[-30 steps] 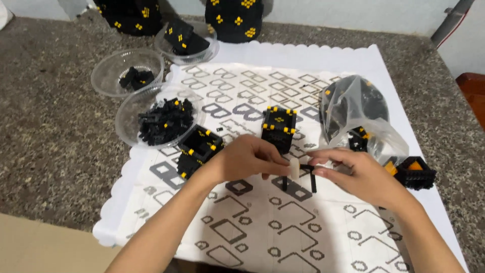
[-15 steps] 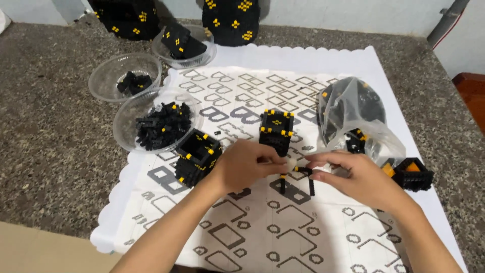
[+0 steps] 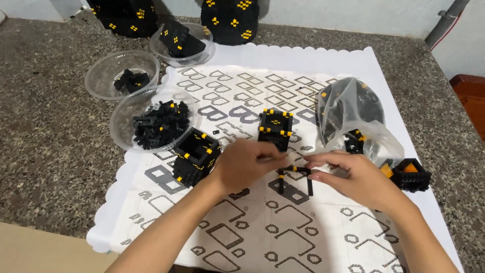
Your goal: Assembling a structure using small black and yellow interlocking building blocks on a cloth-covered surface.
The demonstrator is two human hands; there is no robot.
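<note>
2 bare hands meet over the middle of a white patterned mat [image 3: 323, 65] that covers most of the granite table [image 3: 55, 151]. Between them sits a thin black brick frame [image 3: 295, 177], a bar with 2 short legs hanging down and small yellow studs at its ends. The left hand [image 3: 245, 164] pinches the frame's left end with its fingers [image 3: 270, 154] closed on it; the right hand [image 3: 353, 177] grips the right end, fingers [image 3: 323, 161] curled on the bar.

Just beyond the hands, toward the far edge of the table, stands a small black-and-yellow brick block [image 3: 275, 129]. Beside the left hand rests an open black brick box [image 3: 196, 155] with yellow studs along its rim. Behind the right hand lies a crumpled clear plastic bag [image 3: 353, 116] holding dark pieces, and near the right edge of the mat sits a small black and orange brick piece [image 3: 411, 174].

3 clear plastic bowls stand toward the far left corner: the nearest bowl [image 3: 126, 136] is heaped with loose black bricks, the middle bowl [image 3: 101, 78] holds a few, and the farthest bowl [image 3: 202, 53] carries a black built section. 2 larger black-and-yellow brick builds, the left build [image 3: 126, 15] and the right build [image 3: 232, 20], stand along the far edge.
</note>
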